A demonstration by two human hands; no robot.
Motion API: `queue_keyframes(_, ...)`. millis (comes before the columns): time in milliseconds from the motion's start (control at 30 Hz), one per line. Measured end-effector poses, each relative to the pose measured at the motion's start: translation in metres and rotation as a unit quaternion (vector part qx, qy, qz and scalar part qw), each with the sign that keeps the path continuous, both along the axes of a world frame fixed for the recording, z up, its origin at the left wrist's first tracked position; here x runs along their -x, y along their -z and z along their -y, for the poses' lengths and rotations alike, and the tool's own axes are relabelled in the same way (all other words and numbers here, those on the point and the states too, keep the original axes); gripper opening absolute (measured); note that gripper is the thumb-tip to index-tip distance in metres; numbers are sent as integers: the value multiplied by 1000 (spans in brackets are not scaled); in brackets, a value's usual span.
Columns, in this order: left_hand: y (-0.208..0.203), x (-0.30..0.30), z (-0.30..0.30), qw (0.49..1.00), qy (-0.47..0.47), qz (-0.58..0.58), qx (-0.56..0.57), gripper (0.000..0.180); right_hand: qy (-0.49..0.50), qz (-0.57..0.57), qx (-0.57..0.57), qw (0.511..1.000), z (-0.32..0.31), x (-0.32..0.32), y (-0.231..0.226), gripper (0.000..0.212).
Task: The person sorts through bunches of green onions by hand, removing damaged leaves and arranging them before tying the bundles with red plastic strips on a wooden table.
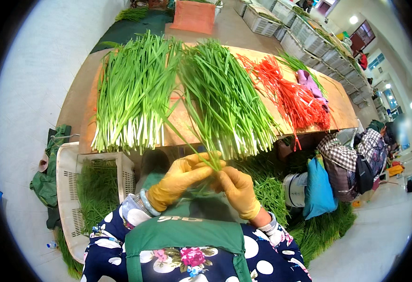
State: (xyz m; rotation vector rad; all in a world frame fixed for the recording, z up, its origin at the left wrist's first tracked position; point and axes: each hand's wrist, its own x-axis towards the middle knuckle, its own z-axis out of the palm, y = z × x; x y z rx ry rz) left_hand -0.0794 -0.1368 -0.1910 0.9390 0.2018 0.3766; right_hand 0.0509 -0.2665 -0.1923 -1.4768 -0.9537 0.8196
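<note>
Both my hands wear yellow gloves and meet just in front of the table's near edge. My left hand (180,181) is closed, its fingers pinching a few thin garlic chives (214,162) that slant up and away to the left. Close beside it, my right hand (238,190) has thumb and fingers pressed together at the lower ends of the same stalks. On the wooden table (180,127) lie two large piles, a left pile of garlic chives (138,89) and a right pile of garlic chives (227,94), white ends toward me.
Red ties (295,101) and a purple cloth (312,84) lie at the table's right. A white crate (67,174) with greens stands at my left. Loose greens (328,230), a blue bag (321,188) and a person in checked sleeves (342,150) are at right. Stacked crates (260,21) stand behind.
</note>
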Motion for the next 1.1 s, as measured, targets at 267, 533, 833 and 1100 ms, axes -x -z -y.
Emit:
queue_keyframes(267,0,1,-14,990,-137,-5,29,31,143,239,34,960,40,-12,17,14)
queue_keyframes(533,11,39,-30,982,-109,-80,135,27,74,507,286,810,99,-19,-37,19)
queue_keyframes(833,3,41,-38,985,-64,32,160,25,45,630,286,720,-90,11,-36,35)
queue_keyframes(1100,14,49,-35,975,-61,32,211,26,64,613,181,766,-76,-41,-24,20)
